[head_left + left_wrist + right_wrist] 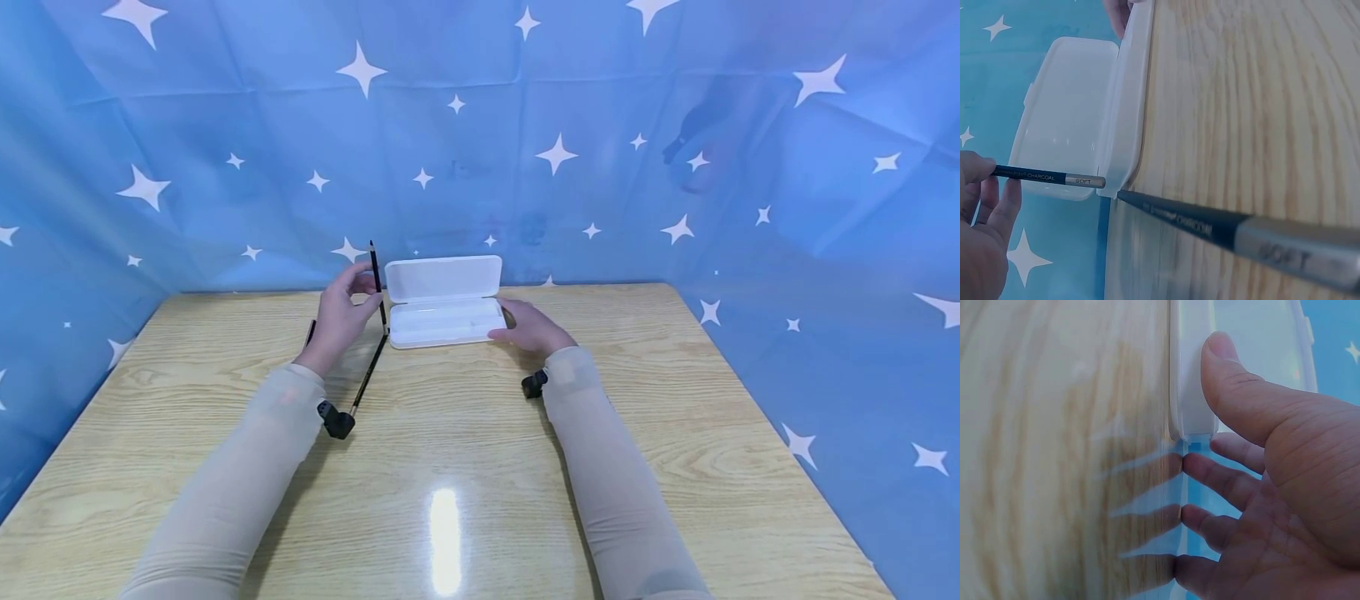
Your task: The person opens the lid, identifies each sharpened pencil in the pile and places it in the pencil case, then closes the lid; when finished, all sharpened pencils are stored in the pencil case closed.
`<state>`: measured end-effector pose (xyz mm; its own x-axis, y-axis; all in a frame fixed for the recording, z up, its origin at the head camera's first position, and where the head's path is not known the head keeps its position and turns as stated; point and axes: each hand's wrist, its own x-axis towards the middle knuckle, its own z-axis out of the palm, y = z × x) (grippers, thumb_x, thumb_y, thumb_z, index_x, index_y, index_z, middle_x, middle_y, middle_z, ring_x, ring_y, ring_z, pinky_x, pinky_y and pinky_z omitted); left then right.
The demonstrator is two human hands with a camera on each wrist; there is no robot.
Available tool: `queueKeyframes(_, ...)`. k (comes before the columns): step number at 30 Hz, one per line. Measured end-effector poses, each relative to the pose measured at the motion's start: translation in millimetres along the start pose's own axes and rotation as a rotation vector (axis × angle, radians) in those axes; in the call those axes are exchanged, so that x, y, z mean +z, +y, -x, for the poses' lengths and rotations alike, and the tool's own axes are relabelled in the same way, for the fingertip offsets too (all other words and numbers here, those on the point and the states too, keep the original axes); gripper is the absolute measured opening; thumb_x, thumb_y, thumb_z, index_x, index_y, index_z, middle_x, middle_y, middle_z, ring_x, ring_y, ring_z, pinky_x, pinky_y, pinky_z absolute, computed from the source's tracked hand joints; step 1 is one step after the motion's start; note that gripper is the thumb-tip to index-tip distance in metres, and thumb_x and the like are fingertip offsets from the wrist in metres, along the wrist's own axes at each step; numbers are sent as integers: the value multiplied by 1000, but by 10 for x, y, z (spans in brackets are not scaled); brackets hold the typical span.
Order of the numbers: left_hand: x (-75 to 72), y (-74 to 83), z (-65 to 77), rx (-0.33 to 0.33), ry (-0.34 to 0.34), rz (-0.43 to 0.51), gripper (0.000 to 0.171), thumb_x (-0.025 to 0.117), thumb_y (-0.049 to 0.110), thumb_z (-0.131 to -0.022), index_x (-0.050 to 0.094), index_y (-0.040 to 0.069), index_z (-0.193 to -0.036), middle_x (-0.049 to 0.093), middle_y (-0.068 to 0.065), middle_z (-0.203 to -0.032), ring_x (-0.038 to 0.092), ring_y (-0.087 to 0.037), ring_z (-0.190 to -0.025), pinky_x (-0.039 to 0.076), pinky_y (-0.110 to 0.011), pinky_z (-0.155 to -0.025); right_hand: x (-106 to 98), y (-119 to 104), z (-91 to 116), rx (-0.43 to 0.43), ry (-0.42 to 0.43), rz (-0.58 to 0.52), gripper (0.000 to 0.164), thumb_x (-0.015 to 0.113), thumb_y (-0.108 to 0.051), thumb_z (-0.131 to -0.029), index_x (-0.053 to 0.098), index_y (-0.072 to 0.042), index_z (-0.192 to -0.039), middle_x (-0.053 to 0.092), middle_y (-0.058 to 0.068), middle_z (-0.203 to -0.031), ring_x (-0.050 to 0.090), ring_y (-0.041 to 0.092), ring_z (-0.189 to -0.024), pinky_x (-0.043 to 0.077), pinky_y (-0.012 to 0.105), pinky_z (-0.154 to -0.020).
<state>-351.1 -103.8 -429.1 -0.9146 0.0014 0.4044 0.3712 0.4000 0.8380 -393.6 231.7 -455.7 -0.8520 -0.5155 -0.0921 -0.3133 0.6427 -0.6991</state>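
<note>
Nearest pencil (1241, 234) is laid by the white case (444, 283); another pencil (1054, 177), likely light, brittle, is aptly pinched mid-barrel by left hand (343, 317), right hand (536, 327) spread.

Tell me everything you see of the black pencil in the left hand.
The slim black pencil looks like painted wood, with CHARCOAL printed on its barrel and SOFT on a silver-coloured end. The left hand pinches it. In the head view it leans slightly from upright, pointed end up, beside the left end of the open white plastic-looking case; whether its lower end touches anything, I can't tell.
</note>
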Motion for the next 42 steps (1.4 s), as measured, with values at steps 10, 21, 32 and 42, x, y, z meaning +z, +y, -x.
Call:
queueKeyframes(10, 61, 7, -33, -22, 32, -7, 41, 66, 0, -97, 58, 5, -137, 66, -16, -114, 61, -27, -104, 49, -40, -90, -2, 9, -9, -1, -5, -11, 64, 64, -23, -102, 35, -15, -159, 42, 9, -157, 35, 32, -146, 32, 53, -117)
queueKeyframes(21, 133, -52, -76, 25, 112, 13, 41, 69, -2, -94, 61, 7, -133, 68, -15, -112, 63, -25, -101, 51, -25, -82, -6, -21, 12, 22, -3, -18, 66, 63, -24, -103, 31, -15, -160, 35, 9, -162, 28, 31, -150, 27, 53, -120)
queueKeyframes(32, 185, -148, -86, 1, 81, 62, 40, 66, -2, -95, 60, 4, -135, 66, -16, -113, 62, -25, -103, 56, -31, -88, 3, -31, 13, 52, -8, -15, 68, 63, -25, -103, 30, -17, -161, 34, 7, -162, 27, 29, -151, 28, 50, -120)
queueKeyframes(42, 201, -169, -71, 4, 57, 65, 39, 65, -2, -96, 60, 4, -134, 65, -14, -112, 61, -23, -104, 57, -31, -89, -6, -13, 18, 94, -5, 19, 75, 64, -30, -102, 23, -15, -163, 26, 9, -166, 22, 30, -152, 26, 51, -121)
